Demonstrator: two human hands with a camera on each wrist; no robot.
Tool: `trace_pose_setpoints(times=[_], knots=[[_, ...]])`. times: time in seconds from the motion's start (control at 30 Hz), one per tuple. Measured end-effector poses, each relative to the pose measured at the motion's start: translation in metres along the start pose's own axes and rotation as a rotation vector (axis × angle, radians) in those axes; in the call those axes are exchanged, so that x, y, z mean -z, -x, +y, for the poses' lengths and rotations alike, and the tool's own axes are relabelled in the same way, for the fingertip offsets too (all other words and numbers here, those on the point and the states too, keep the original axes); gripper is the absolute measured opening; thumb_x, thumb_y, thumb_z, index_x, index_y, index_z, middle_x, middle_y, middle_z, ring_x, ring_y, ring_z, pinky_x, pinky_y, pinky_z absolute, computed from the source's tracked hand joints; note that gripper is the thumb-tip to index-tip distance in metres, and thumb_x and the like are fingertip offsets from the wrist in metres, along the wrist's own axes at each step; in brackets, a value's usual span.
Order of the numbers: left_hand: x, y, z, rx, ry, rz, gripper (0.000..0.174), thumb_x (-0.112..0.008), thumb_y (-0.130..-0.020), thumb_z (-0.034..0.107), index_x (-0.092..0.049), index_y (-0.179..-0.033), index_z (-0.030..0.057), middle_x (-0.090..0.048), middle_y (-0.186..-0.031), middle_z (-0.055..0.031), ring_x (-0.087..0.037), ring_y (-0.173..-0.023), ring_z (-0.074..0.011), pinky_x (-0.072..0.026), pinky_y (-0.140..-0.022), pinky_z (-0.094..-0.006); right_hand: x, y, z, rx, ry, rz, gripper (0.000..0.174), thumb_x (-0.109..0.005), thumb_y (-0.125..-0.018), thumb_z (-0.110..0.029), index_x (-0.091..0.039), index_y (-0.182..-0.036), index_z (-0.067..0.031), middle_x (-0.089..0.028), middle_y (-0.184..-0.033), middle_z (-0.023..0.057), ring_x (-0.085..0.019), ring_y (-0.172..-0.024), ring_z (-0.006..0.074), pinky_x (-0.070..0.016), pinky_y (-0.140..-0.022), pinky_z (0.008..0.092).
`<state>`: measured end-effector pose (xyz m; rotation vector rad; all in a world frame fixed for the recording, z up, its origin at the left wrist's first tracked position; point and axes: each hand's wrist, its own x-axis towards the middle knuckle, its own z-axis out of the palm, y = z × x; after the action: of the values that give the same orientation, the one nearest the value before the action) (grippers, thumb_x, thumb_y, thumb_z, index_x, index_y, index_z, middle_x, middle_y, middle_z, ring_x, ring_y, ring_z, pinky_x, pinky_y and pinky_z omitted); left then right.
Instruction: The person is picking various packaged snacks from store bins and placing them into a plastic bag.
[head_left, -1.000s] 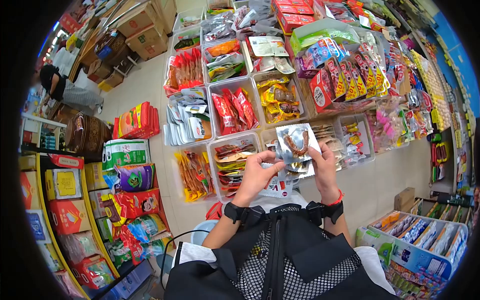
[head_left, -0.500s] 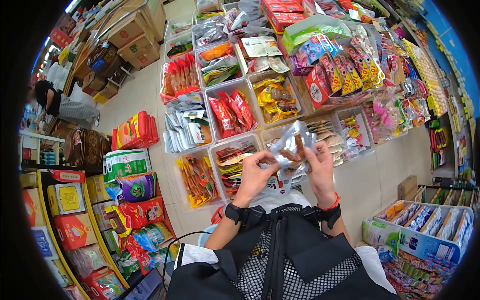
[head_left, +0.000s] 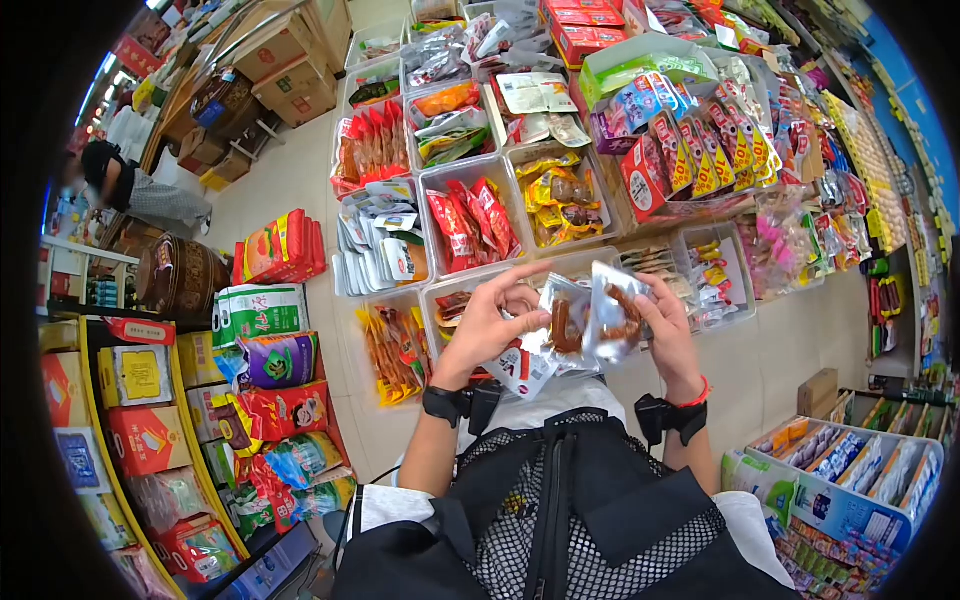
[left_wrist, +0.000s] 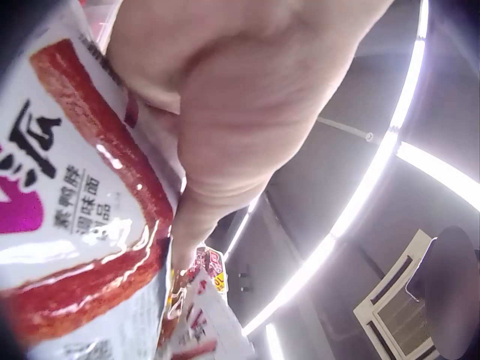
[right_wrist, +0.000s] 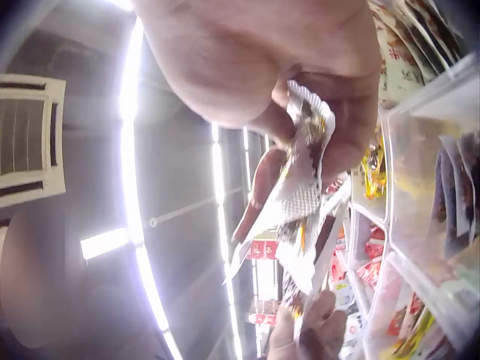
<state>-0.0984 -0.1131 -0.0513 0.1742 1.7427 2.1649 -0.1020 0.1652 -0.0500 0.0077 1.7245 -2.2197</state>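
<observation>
In front of the chest, my left hand pinches a foil snack packet with a brown strip showing through its clear face. Below that hand hangs a white printed packet; the left wrist view shows it close, a snack packet with a red stick pictured and dark lettering. My right hand grips a silvery snack packet by its right edge, thumb on the front. Its crimped end shows between thumb and fingers in the right wrist view. The two foil packets stand side by side, edges close together.
Clear plastic bins full of packaged snacks spread beyond the hands. A display box of hanging packs stands at the right. Red packs and rice bags line the left, and a blue-white bin is at lower right.
The foil packets overlapped in one bunch before; now they are spread apart, one in each hand. My left hand has shifted left and up, the right hand slightly right.
</observation>
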Motion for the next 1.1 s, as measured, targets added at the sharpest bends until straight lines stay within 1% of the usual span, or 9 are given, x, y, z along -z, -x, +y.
trace_pose_setpoints(times=[0.13,0.27,0.3,0.47,0.7,0.83,0.97,1.07,1.1], knots=[[-0.028,-0.006,-0.023,-0.092,0.148,0.28,0.074,-0.078,-0.085,0.004,-0.042,-0.15,0.0003,-0.066,-0.089,0.002,-0.057,-0.077,-0.0011,-0.0437,-0.068,-0.0166,-0.003,-0.008,0.015,0.005,-0.195,0.237,0.03,-0.048,-0.105,-0.011,-0.051,-0.133,0.0007,-0.065,-0.12,0.0083,-0.061,-0.108,0.0117,-0.0479,-0.095,0.0285],[-0.052,-0.016,-0.033,-0.106,0.144,0.317,0.068,-0.076,-0.088,0.004,-0.043,-0.147,-0.0028,-0.067,-0.092,-0.0012,-0.062,-0.085,-0.0046,-0.0485,-0.076,-0.0197,-0.001,-0.014,0.01,-0.031,-0.22,0.268,0.03,-0.048,-0.106,-0.014,-0.052,-0.131,0.0009,-0.065,-0.121,0.0077,-0.061,-0.108,0.0119,-0.0472,-0.096,0.0287],[-0.061,-0.018,-0.033,-0.112,0.172,0.338,0.047,-0.075,-0.089,0.005,-0.056,-0.131,-0.003,-0.067,-0.093,-0.0022,-0.063,-0.09,-0.0067,-0.05,-0.081,-0.0215,-0.002,-0.014,0.005,-0.066,-0.191,0.282,0.029,-0.046,-0.107,-0.015,-0.051,-0.131,-0.0014,-0.065,-0.119,0.0074,-0.062,-0.109,0.0136,-0.0486,-0.096,0.031],[-0.09,-0.021,-0.021,-0.141,-0.01,0.334,0.02,-0.073,-0.091,0.006,-0.054,-0.093,0.0016,-0.064,-0.115,-0.0088,-0.06,-0.1,-0.0092,-0.0513,-0.079,-0.0221,-0.003,-0.021,-0.001,-0.142,-0.381,0.186,0.029,-0.041,-0.107,-0.016,-0.047,-0.134,-0.0053,-0.063,-0.122,0.0085,-0.063,-0.112,0.0184,-0.0515,-0.096,0.0371],[-0.118,-0.02,-0.021,-0.21,-0.13,0.445,0.023,-0.067,-0.093,0.007,-0.044,-0.092,0.0048,-0.048,-0.148,-0.0194,-0.059,-0.107,-0.0126,-0.0532,-0.076,-0.0237,0.006,-0.032,0.003,-0.037,-0.349,0.134,0.031,-0.041,-0.106,-0.01,-0.046,-0.135,-0.0037,-0.061,-0.125,0.0103,-0.062,-0.113,0.0179,-0.0512,-0.098,0.0355],[-0.137,-0.021,-0.03,-0.256,-0.064,0.574,0.025,-0.07,-0.091,0.006,-0.045,-0.095,0.0048,-0.048,-0.147,-0.0213,-0.059,-0.113,-0.0158,-0.0561,-0.078,-0.025,0.003,-0.034,-0.009,0.114,-0.1,0.125,0.037,-0.038,-0.099,-0.001,-0.047,-0.135,-0.0007,-0.059,-0.125,0.0121,-0.06,-0.112,0.0164,-0.0478,-0.098,0.031],[-0.148,-0.022,-0.036,-0.247,0.096,0.624,0.041,-0.079,-0.085,0.012,-0.04,-0.099,0.0095,-0.052,-0.1,-0.0033,-0.057,-0.107,-0.0158,-0.047,-0.093,-0.029,0.013,-0.036,-0.004,0.184,0.085,0.094,0.043,-0.037,-0.091,0.005,-0.05,-0.131,0.0021,-0.057,-0.126,0.014,-0.054,-0.12,0.0197,-0.0413,-0.105,0.0329],[-0.15,-0.02,-0.06,-0.306,0.113,0.653,0.049,-0.08,-0.083,0.006,-0.044,-0.116,0.0034,-0.051,-0.134,-0.0158,-0.057,-0.116,-0.0158,-0.0551,-0.081,-0.0252,0.014,-0.034,-0.002,0.195,0.128,0.064,0.04,-0.042,-0.089,0.006,-0.051,-0.127,0.0024,-0.056,-0.123,0.013,-0.051,-0.123,0.0207,-0.0385,-0.107,0.0337],[-0.157,-0.027,-0.045,-0.289,0.015,0.707,0.054,-0.08,-0.081,0.002,-0.045,-0.122,0.0023,-0.055,-0.13,-0.0126,-0.059,-0.113,-0.0164,-0.0524,-0.09,-0.0285,0.012,-0.032,-0.001,0.186,0.136,0.048,0.039,-0.044,-0.089,0.005,-0.051,-0.126,0.0022,-0.056,-0.122,0.0127,-0.051,-0.122,0.0208,-0.0386,-0.107,0.0334]])
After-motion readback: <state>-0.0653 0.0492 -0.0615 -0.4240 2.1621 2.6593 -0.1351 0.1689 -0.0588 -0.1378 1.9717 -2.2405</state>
